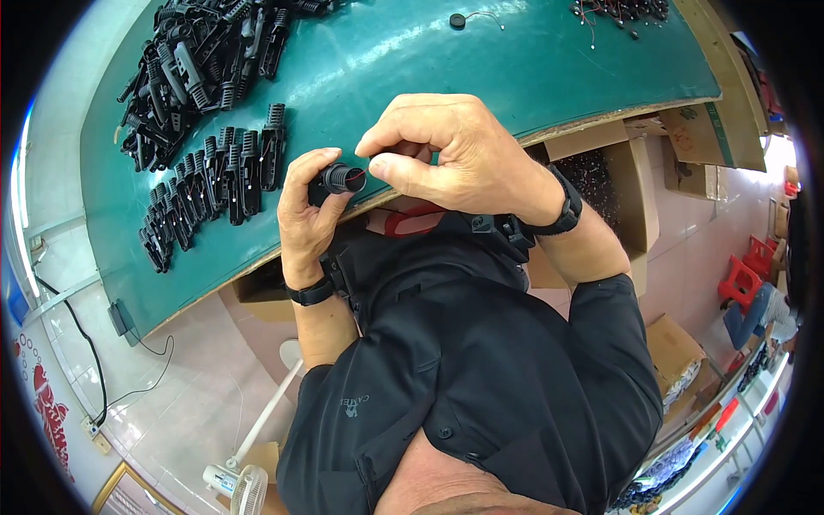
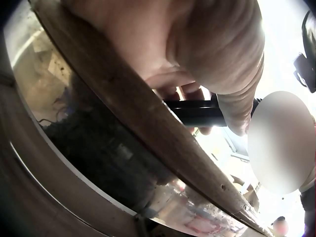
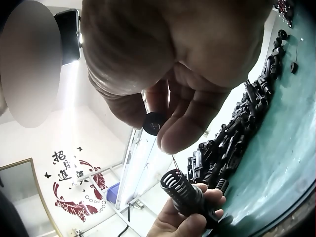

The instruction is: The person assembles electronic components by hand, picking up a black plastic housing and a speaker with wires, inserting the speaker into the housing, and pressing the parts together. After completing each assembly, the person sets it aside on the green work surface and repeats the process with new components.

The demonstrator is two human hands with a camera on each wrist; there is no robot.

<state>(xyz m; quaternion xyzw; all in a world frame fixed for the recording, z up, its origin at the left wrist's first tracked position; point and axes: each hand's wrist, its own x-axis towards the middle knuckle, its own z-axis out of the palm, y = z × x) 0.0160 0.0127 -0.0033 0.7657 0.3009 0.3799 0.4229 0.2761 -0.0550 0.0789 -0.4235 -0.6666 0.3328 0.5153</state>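
Left hand (image 1: 301,210): gripped the black tube (image 3: 185,194), long axis aimed roughly toward the right hand (image 1: 459,159).
Right hand: pinched a black disc (image 3: 153,123).
Disc: was just off the tube's open mouth, wires (image 3: 175,163) between.

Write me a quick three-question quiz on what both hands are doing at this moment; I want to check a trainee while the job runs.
1. Multiple choice: what does the right hand pinch?
A. a screwdriver
B. a small black disc
C. a pen

2. True or false: the left hand is holding nothing.

3. Fill in the blank: thin ____ runs between the disc and the open end of the slotted black tube.

Key:
1. B
2. False; it grips the tube.
3. wire
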